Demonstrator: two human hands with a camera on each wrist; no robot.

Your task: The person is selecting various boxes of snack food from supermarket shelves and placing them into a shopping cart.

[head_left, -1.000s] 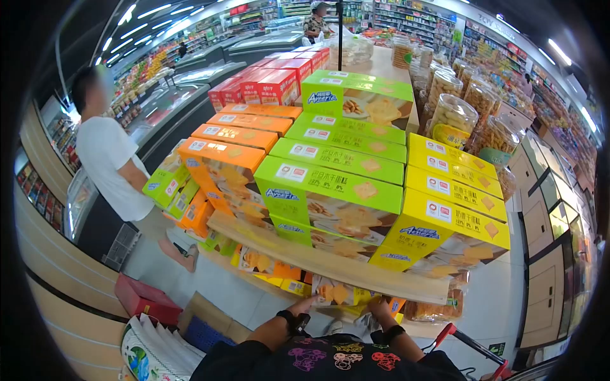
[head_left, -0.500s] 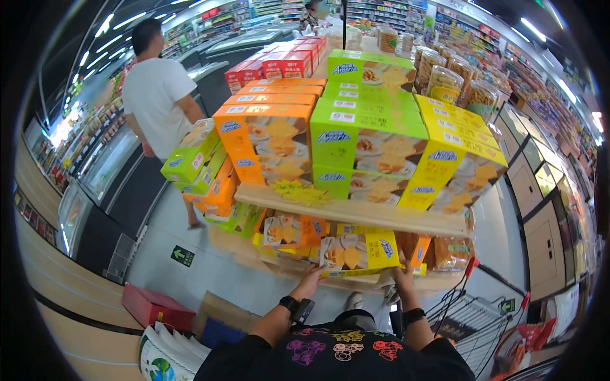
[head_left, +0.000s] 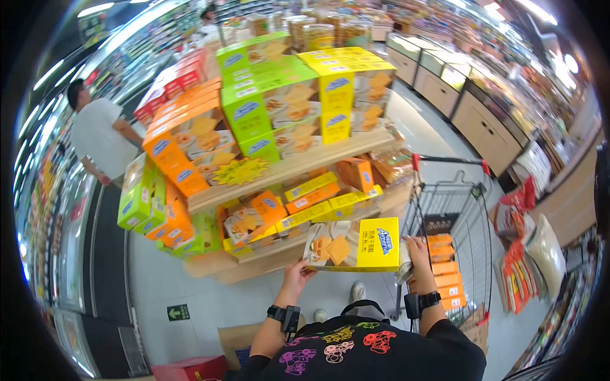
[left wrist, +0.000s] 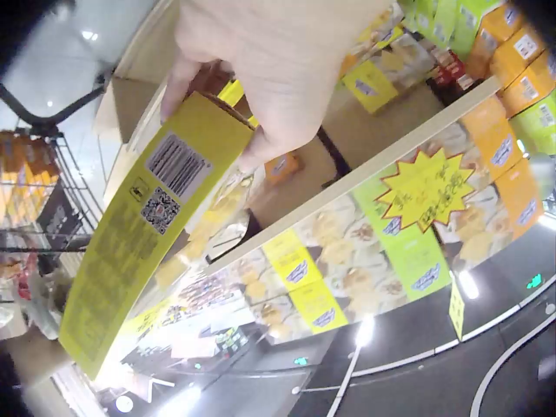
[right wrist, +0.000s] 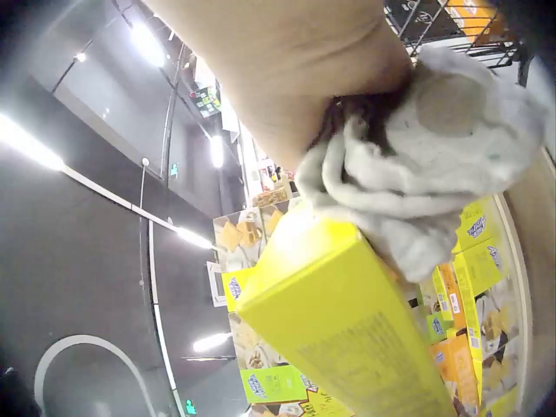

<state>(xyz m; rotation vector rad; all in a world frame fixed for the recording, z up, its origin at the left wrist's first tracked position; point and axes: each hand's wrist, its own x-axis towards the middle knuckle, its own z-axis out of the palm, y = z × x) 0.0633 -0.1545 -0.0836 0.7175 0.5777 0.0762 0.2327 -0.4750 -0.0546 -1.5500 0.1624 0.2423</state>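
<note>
Both hands carry a yellow box of dry cake (head_left: pixel 379 244), its picture face turned up, in front of the lower shelf. The left hand (head_left: pixel 295 280) grips the box's left end, thumb on one side and fingers on the other in the left wrist view. At the opposite end, the right hand (head_left: pixel 417 255) holds the box together with a crumpled greyish-white cloth (right wrist: pixel 408 165). That cloth hides most of the right fingers. A barcode and QR code show on the box's narrow side in the left wrist view.
A stepped display of green boxes (head_left: pixel 248 114), orange boxes (head_left: pixel 184 143) and yellow boxes (head_left: pixel 337 82) stands ahead. Its lower shelf (head_left: pixel 248 257) holds more boxes. A wire shopping cart (head_left: pixel 473 254) with orange boxes is at right. A person (head_left: pixel 101 130) stands at left.
The yellow box has come off the lower shelf and back toward the body, held in both hands. The view has turned right, bringing the shopping cart fully into sight.
</note>
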